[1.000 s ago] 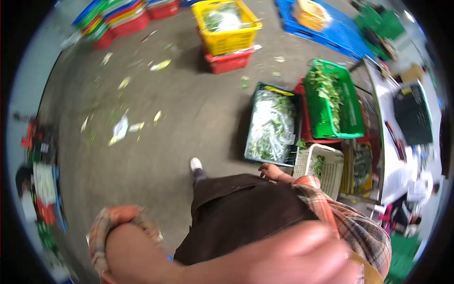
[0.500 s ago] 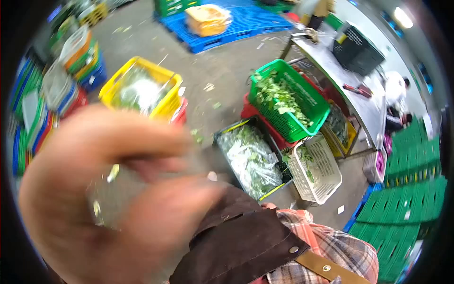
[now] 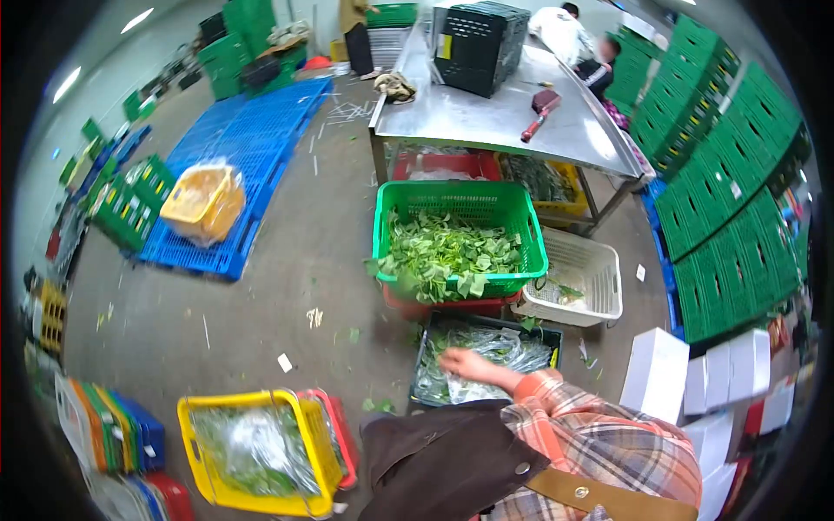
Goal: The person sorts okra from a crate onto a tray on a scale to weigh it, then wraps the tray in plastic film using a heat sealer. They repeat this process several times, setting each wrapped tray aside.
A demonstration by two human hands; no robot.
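My right hand (image 3: 469, 365) reaches down over a black crate (image 3: 421, 401). Its fingers look curled at a clear plastic bag (image 3: 512, 352) of leafy greens, though the fingertips are small and partly hidden. Just beyond, a green crate (image 3: 391, 286) full of loose leafy greens (image 3: 452, 247) sits on a red crate (image 3: 404, 304). A white crate (image 3: 599, 304) with a few leaves stands to its right. My left hand is out of view.
A yellow crate (image 3: 326, 451) of bagged greens stands at lower left. Beyond the green crate is a metal table (image 3: 486, 117) with a dark crate (image 3: 478, 52). A blue pallet (image 3: 234, 139) lies at left; stacked green crates (image 3: 730, 191) and white boxes (image 3: 656, 369) line the right.
The view has swung toward the table. The large blurred hand close to the camera has left view. My right hand now shows over the black crate.
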